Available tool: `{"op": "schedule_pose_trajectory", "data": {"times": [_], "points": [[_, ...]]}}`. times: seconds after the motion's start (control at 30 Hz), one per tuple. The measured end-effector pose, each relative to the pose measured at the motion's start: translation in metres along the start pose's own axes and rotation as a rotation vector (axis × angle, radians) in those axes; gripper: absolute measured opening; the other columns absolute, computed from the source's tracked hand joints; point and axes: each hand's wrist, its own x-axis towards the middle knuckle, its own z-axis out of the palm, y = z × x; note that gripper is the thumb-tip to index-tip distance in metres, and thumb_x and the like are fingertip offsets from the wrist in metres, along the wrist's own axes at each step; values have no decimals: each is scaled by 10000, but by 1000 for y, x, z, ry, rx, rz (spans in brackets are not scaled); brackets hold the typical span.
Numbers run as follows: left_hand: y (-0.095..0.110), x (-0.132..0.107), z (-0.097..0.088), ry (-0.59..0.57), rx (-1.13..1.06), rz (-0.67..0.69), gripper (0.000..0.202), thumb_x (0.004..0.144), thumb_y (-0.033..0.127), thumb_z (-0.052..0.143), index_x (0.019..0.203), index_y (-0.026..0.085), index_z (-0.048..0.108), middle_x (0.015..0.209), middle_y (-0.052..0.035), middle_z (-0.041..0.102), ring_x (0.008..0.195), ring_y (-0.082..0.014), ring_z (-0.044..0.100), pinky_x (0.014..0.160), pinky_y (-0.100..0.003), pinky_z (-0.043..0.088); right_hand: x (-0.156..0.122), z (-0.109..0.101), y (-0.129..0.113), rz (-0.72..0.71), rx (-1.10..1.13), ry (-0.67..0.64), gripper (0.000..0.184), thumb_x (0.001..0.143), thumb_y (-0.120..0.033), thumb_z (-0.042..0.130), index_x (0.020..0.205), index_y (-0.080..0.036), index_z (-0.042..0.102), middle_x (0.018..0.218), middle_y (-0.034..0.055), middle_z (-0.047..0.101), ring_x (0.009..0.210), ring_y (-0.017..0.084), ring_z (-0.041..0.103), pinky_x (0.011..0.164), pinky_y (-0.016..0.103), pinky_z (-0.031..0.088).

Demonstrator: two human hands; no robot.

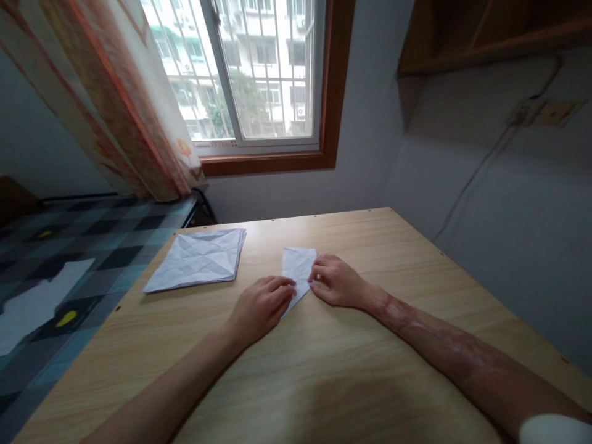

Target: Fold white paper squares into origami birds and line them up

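Right of the creased paper stack (198, 256), a folded white paper (297, 263) lies under close-set fingers of the left hand (259, 303), grip unclear, while the right hand (338, 282) seemingly pinches its edge, so uneven pulling could skew or tear it.

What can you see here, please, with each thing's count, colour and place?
Table: one, light wood, centre
Folded paper: one, white, middle of table
Paper stack: one, white, table's far left
Bed: one, dark checks, left
Loose paper: at least one, white, on bed
Curtain: one, cream and orange, upper left
Window: one, brown-framed, top centre
Shelf: one, brown, upper right
Wall socket: at least one, pale, right
Cables: two, pale and dark, right
Unclear shape: one, white, bottom-right corner
Left hand: one, on folded paper
Right hand: one, at its right edge
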Motion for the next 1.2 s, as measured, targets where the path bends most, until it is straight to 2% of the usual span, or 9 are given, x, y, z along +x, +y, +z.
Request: {"op": "schedule_pose_trajectory", "data": {"times": [0.17, 0.3, 0.4, 0.5, 0.7, 0.87, 1.0, 1.1, 1.2], "points": [[3, 2, -6, -62, -86, -57, 343, 990, 489, 738, 1232, 246, 733, 1326, -108, 783, 1172, -303, 772, 1030, -444, 633, 1, -1, 0, 24, 14, -46, 100, 982, -240, 694, 889, -235, 728, 927, 59, 747, 944, 253, 668, 1022, 435, 520], [-2, 1, -3, -77, -66, -79, 251, 1109, 415, 566, 1205, 258, 737, 1308, -82, 797, 1125, -265, 793, 978, -390, 639, 0, -7, -2, 29, 82, -68, 109, 995, -296, 674, 1049, -258, 762, 1169, 86, 791, 1124, 286, 708, 1114, 470, 509], [-6, -3, 1, -73, -28, -72, 277, 1144, 374, 487, 1158, 248, 733, 1255, -86, 811, 1054, -252, 802, 910, -357, 627, 0, -9, -4, 15, 105, -73, 294, 963, -365, 738, 1240, -266, 737, 1358, 99, 767, 1288, 314, 687, 1219, 513, 449], [-8, -5, 1, -18, -72, -162, 280, 1148, 373, 465, 1089, 232, 700, 1050, -77, 805, 888, -222, 779, 790, -314, 591, 0, -8, -3, 47, 111, -24, 444, 913, -405, 812, 1317, -248, 713, 1364, 115, 774, 1321, 334, 685, 1239, 535, 437], [-15, -2, -5, 212, -396, -460, 286, 1093, 468, 543, 1020, 214, 652, 810, -2, 686, 709, -165, 636, 655, -257, 531, 1, -2, 5, 349, 390, 275, 277, 940, -482, 813, 965, -208, 773, 985, 67, 822, 933, 255, 756, 917, 401, 605], [-20, 2, -6, 222, -643, -581, 447, 1046, 636, 588, 981, 208, 697, 830, -3, 686, 746, -172, 635, 658, -270, 597, 3, 5, 17, 513, 788, 392, 391, 833, -537, 878, 973, -210, 718, 952, 52, 818, 843, 232, 756, 775, 350, 636], [-26, 2, -3, 148, -403, -519, 351, 1031, 540, 642, 970, 205, 728, 856, -32, 735, 818, -215, 699, 799, -348, 619, 3, 14, 26, 572, 758, 353, 353, 834, -488, 850, 1005, -205, 727, 965, 66, 823, 856, 246, 767, 734, 343, 632], [-27, 3, -3, 125, -208, -358, 267, 1025, 435, 658, 1155, 222, 751, 1199, -107, 789, 1147, -298, 730, 1057, -468, 601, 1, 16, 31, 546, 526, 257, 241, 870, -429, 812, 932, -202, 760, 882, 34, 805, 831, 231, 744, 716, 321, 610], [-23, 4, -2, -8, -177, -127, 352, 1096, 321, 532, 1391, 258, 715, 1487, -111, 718, 1374, -298, 662, 1211, -493, 532, 0, 12, 30, 472, 317, 204, 176, 934, -373, 751, 902, -205, 794, 876, 37, 804, 867, 235, 733, 781, 337, 603]]}}
